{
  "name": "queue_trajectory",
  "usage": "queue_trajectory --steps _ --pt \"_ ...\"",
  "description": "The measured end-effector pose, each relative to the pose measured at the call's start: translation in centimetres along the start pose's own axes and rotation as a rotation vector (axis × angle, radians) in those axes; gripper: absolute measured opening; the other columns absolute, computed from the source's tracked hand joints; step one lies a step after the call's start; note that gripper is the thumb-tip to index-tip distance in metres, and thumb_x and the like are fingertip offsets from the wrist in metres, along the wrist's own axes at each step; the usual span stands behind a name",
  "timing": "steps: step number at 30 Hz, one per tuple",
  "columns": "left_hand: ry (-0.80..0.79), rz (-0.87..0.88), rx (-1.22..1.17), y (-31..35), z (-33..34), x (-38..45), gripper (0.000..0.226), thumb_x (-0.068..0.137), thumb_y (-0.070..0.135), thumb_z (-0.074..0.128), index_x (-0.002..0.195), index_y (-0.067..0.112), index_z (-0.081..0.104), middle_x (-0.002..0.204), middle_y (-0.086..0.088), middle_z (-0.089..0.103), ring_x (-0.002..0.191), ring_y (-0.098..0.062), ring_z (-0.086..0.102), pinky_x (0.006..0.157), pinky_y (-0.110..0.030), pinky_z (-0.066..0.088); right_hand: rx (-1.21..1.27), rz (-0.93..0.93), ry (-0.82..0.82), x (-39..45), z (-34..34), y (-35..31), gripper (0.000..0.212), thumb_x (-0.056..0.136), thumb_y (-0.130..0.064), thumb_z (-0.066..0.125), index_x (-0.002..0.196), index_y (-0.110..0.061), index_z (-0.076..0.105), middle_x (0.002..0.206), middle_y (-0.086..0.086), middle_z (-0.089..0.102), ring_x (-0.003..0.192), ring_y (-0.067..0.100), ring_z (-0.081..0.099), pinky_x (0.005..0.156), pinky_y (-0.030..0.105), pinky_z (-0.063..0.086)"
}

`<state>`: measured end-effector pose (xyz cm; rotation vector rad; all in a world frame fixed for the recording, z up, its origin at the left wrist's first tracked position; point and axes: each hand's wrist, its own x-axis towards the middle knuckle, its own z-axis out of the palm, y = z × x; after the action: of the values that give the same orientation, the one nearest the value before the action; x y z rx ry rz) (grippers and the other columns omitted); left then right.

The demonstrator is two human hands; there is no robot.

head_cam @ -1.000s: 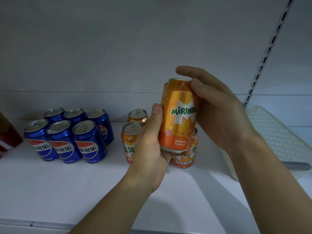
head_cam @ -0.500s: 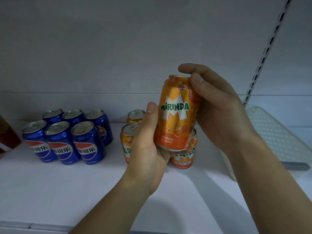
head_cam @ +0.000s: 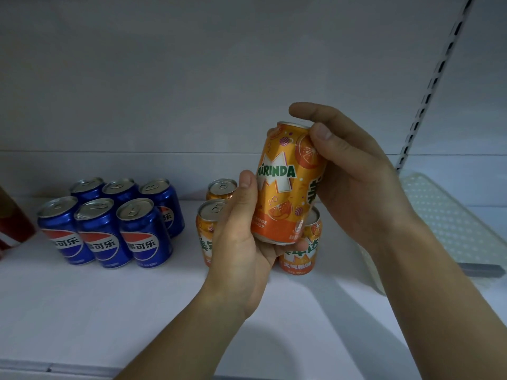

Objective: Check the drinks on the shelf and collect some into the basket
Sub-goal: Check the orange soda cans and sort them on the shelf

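Change noted: we record that the Mirinda can [head_cam: 288, 185] has turned in the hands since the earlier frames; the logo now faces further left and a green character has come into view on its right side.
Held item: we find the Mirinda can lifted clear of the shelf [head_cam: 109, 311], tilted slightly with its top leaning right, in front of the orange cans still standing there.
Left hand [head_cam: 241, 242]: we observe its grip closed round the lower part of the can, thumb lying up the left side and fingers curled under the base.
Right hand [head_cam: 354, 171]: we observe its grip closed on the upper part of the can, thumb pressed on the front near the rim and the forefinger reaching over the top.
Orange cans on shelf [head_cam: 212, 231]: we count three visible, upright, partly hidden behind the hands; two on the left, one behind the other, and one below the held can.
Blue Pepsi cans [head_cam: 104, 231]: we count six, upright, in two touching rows of three, well left of the orange group.
Red container [head_cam: 13, 229]: cut off at the left edge; we cannot tell what it is.
Perforated white tray [head_cam: 450, 218]: we note it at the right, behind the right forearm.
Upright rail [head_cam: 436, 78]: slotted, running up the back wall at the right.
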<state>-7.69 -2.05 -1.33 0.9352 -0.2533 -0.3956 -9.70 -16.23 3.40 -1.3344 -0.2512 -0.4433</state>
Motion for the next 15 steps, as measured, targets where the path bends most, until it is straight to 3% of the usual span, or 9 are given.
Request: queue_trajectory --steps 2,4,7,9,12,15 --pt "-0.018 0.02 -0.008 -0.05 0.18 -0.09 0.065 0.084 0.057 0.064 0.133 0.014 0.059 0.113 -0.012 0.076 0.092 -0.027 0.077 0.065 -0.039 0.063 -0.018 -0.025 0.041 0.01 0.1 0.04 0.032 0.092 -0.026 0.061 0.122 -0.015 0.066 0.115 0.025 0.072 0.099 0.029 0.072 0.088 0.046 0.058" --pt "-0.018 0.04 -0.025 -0.15 0.23 -0.11 0.061 0.086 0.048 0.064 0.132 0.009 0.058 0.111 -0.014 0.076 0.087 -0.025 0.077 0.059 -0.036 0.063 -0.027 -0.027 0.072 0.08 0.07 0.09 0.033 0.091 -0.028 0.063 0.12 -0.015 0.066 0.115 0.021 0.072 0.1 0.028 0.072 0.09 0.047 0.057" --pt "-0.009 -0.005 -0.028 -0.28 0.38 -0.16 0.065 0.085 0.054 0.058 0.131 0.008 0.061 0.106 -0.015 0.077 0.076 -0.022 0.075 0.05 -0.028 0.057 -0.004 0.008 0.032 0.13 -0.02 0.14 0.038 0.093 -0.029 0.056 0.126 -0.013 0.065 0.127 0.029 0.064 0.111 0.04 0.068 0.098 0.054 0.053" --pt "-0.023 -0.059 -0.028 -0.23 0.44 -0.22 0.066 0.081 0.056 0.053 0.129 0.012 0.064 0.109 -0.015 0.077 0.084 -0.025 0.077 0.058 -0.031 0.061 -0.002 0.011 0.028 0.12 0.02 0.15 0.037 0.094 -0.028 0.055 0.126 -0.012 0.066 0.126 0.031 0.064 0.111 0.044 0.067 0.097 0.054 0.054" --pt "-0.026 -0.053 -0.032 -0.06 0.45 -0.17 0.061 0.086 0.054 0.055 0.132 0.014 0.062 0.119 -0.014 0.074 0.104 -0.03 0.074 0.079 -0.043 0.063 -0.026 -0.009 0.095 0.13 0.06 0.31 0.03 0.091 -0.029 0.061 0.117 -0.015 0.069 0.104 0.015 0.074 0.091 0.025 0.073 0.08 0.042 0.06" --pt "-0.007 -0.008 -0.043 0.01 0.46 -0.06 0.064 0.085 0.049 0.065 0.136 0.011 0.058 0.125 -0.015 0.071 0.108 -0.031 0.073 0.075 -0.042 0.062 -0.063 -0.026 0.121 0.23 -0.05 0.38 0.031 0.09 -0.032 0.063 0.115 -0.015 0.069 0.097 0.004 0.075 0.086 0.017 0.073 0.074 0.034 0.058"
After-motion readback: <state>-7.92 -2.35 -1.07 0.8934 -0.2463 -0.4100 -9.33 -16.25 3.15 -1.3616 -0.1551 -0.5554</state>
